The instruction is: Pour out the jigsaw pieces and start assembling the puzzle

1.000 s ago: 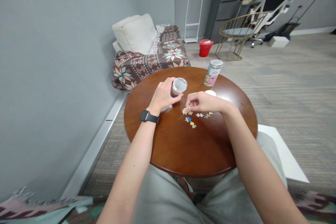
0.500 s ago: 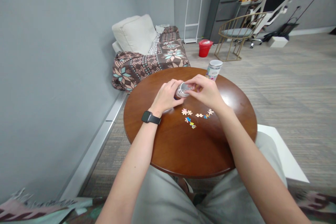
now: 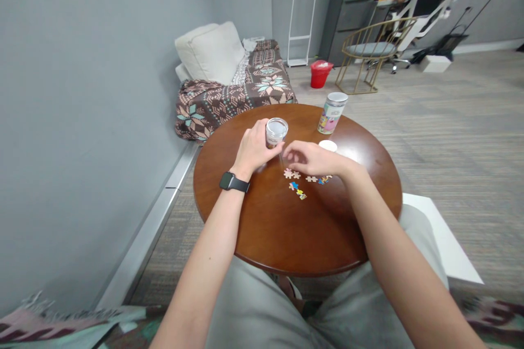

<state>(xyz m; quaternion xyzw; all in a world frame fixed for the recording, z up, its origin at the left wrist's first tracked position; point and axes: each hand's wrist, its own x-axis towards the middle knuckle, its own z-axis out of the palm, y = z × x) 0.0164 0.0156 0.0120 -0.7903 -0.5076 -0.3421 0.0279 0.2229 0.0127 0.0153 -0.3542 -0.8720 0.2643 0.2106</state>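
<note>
No text was legible. The upright can (image 3: 331, 115) on the worktop (image 3: 286, 234) bore a pale label with small print, too blurred for reading. The jar (image 3: 277, 131) bore markings partly covered by the left hand (image 3: 252, 146); these were likewise unreadable.

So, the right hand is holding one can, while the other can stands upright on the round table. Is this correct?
Not quite: the head view shows the left hand holding the first can. The other can does stand upright on the round table.

the table (image 3: 286, 240) looks like glossy wood (smooth too), the puzzle pieces (image 3: 293, 186) matt card.
</note>
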